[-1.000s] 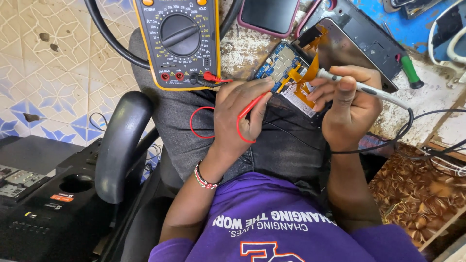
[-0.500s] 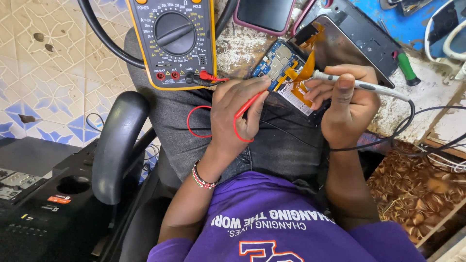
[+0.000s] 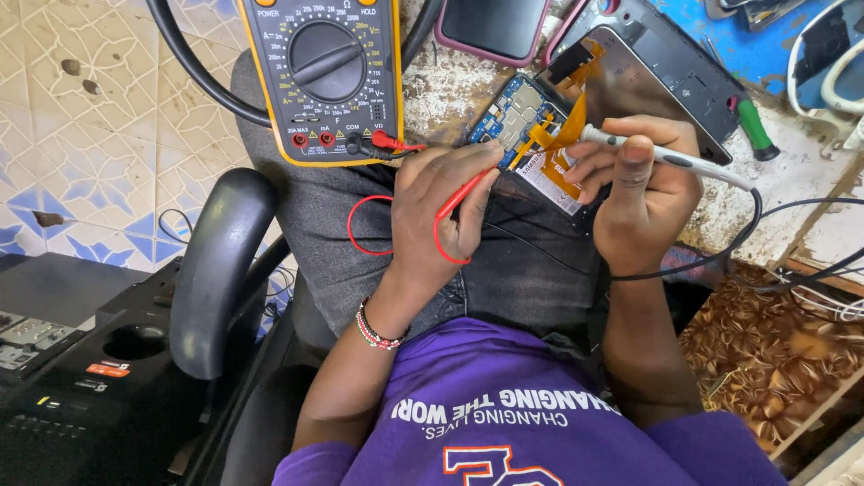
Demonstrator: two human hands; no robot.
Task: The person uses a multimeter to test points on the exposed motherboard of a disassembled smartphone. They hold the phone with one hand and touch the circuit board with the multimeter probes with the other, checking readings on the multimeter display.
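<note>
- 2 hands, both yours, both at work over 1 opened phone that lies on your lap at the edge of the bench.
- Your left hand: fingers closed around 1 red probe, its tip pointing at the phone's blue board.
- Your right hand: fingers closed around 1 grey probe, held like a pen, its tip at the orange ribbon cable on the phone.
- 1 orange ribbon cable, folded up from the board and running to the dark panel behind it.
- 1 yellow meter, face up, just left of the phone; 1 round dial in its middle and 2 leads plugged in along its lower edge.
- 1 red wire, looping from the meter across your grey trousers to your left hand.
- 1 black wire, curving away from your right hand towards the right.
- 1 phone in a pink case, lying beyond the opened one, at the top edge of view.
- 1 green-handled screwdriver on the bench, to the right of the dark panel.
- 1 beaded bracelet on your left wrist.
- 1 black chair armrest, to your left.
</note>
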